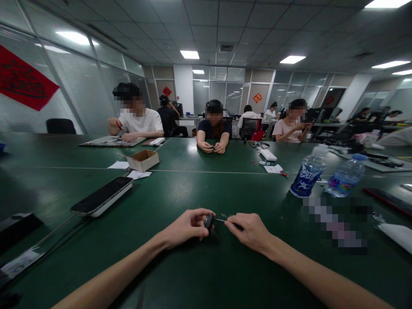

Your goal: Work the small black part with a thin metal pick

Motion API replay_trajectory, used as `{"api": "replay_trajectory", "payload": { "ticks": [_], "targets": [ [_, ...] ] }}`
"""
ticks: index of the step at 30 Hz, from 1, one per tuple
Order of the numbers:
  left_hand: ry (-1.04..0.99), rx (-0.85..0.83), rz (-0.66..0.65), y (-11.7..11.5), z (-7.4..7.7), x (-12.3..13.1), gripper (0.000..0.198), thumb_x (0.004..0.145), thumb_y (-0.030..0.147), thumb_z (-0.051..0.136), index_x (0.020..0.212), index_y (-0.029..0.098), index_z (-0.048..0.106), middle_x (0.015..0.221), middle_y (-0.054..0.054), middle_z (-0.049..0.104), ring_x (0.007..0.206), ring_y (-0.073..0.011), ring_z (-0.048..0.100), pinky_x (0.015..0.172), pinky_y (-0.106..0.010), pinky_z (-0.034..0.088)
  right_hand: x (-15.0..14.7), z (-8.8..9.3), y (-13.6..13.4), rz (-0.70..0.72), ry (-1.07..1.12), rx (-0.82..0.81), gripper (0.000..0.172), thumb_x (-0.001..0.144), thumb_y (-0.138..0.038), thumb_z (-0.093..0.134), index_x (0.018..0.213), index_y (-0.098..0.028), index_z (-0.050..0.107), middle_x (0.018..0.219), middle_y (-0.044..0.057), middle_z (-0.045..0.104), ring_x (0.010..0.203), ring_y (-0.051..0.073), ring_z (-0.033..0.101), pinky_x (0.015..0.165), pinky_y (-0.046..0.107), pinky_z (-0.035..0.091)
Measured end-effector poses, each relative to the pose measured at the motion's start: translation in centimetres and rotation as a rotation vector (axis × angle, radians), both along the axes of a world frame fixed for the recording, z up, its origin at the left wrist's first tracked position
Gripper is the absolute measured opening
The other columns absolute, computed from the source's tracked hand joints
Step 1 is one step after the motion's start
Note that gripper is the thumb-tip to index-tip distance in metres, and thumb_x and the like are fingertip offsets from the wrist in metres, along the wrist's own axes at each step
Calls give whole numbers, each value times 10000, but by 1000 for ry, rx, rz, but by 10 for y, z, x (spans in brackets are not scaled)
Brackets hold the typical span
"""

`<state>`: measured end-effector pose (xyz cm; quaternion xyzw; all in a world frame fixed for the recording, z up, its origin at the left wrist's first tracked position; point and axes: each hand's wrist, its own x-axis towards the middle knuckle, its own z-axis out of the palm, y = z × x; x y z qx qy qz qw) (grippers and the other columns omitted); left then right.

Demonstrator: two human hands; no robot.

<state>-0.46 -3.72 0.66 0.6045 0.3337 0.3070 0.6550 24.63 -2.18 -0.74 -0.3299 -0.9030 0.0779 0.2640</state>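
A long green counter fills most of the view. Three people sit across it, and their hands are busy with small things of their own. Two see-through plastic water bottles stand on the right, with their caps on. Both seem to have water in them, but it is hard to see how much. Farther off sits a small open cardboard box. It has brown sides, and from here I cannot see what is inside. Bits of white paper lie by it. On the left, a black phone rests on a long white block.

Both arms reach out low over the counter, and the hands are close together. The left hand's grip is closed on a small black piece, which pokes out past the fingers. The right hand's grip is closed on a thin metal tool with a dark handle. The tool's thin end points at the black piece and seems to touch it.
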Motion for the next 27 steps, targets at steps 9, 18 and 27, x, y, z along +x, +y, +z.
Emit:
{"api": "replay_trajectory", "payload": {
  "ticks": [9, 18, 27],
  "targets": [
    [29, 92, -140, -3, 8, -6, 516, 818, 385, 574, 1286, 187, 483, 1028, -99, 615, 690, -125, 501, 628, -252, 391, 4, -1, 0, 67, -29, 16, 258, 950, -304, 428, 853, -180, 632, 682, 3, 582, 592, 105, 524, 569, 223, 349],
    [-135, -52, -110, 3, -3, -7, 628, 763, 492, 638, 1244, 108, 513, 1008, -155, 606, 614, -103, 466, 591, -245, 333, 4, -1, -5, 215, -48, 121, 238, 915, -317, 472, 810, -177, 634, 624, 3, 556, 540, 109, 490, 529, 238, 330],
    [-198, -197, -34, 1, 2, -1, 450, 854, 438, 475, 1064, 65, 613, 845, -146, 619, 566, -112, 444, 577, -258, 372, 0, 2, -3, 87, 36, 10, 236, 934, -324, 460, 898, -166, 632, 740, 19, 615, 619, 116, 544, 587, 224, 388]
  ]
}}
